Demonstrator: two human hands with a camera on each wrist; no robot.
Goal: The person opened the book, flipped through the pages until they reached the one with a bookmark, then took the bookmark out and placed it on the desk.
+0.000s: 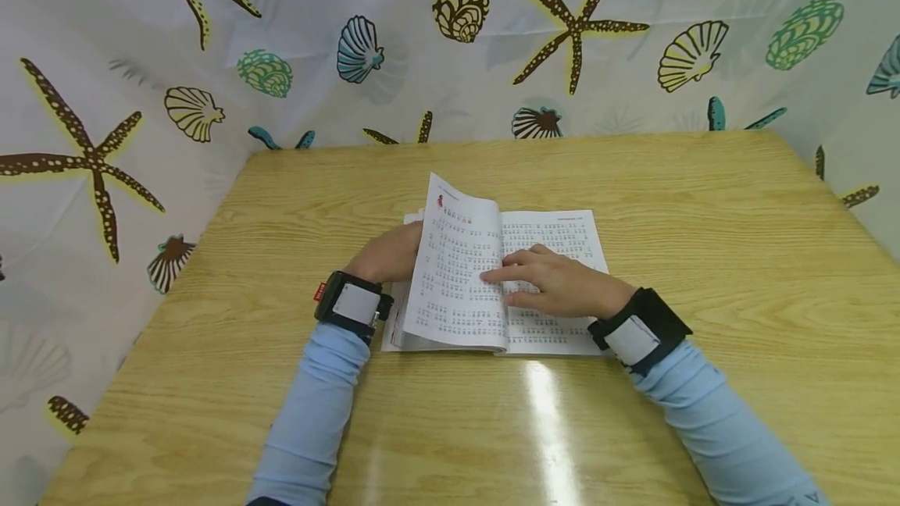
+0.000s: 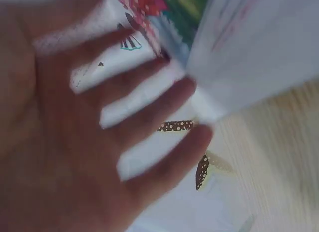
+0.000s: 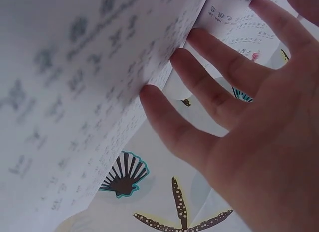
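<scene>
An open book point(image 1: 562, 229) with rows of small printed characters lies on the table. One leaf point(image 1: 457, 279) on its left side stands raised, tilted over the pages beneath. My left hand point(image 1: 390, 252) reaches behind that leaf, which hides its fingertips in the head view; in the left wrist view its fingers point(image 2: 164, 105) are spread and nearly straight beside the paper. Across the right page lies my right hand point(image 1: 562, 279), fingers extended, the index fingertip on the raised leaf near the spine. The right wrist view shows those fingertips point(image 3: 149, 92) along the page surface.
The book rests on a light wood-grain table point(image 1: 281, 381), with a glare streak in front of it. A white curtain point(image 1: 422, 100) printed with shells and starfish hangs behind and along both sides. Both wrists wear black straps, over light blue sleeves point(image 1: 309, 412).
</scene>
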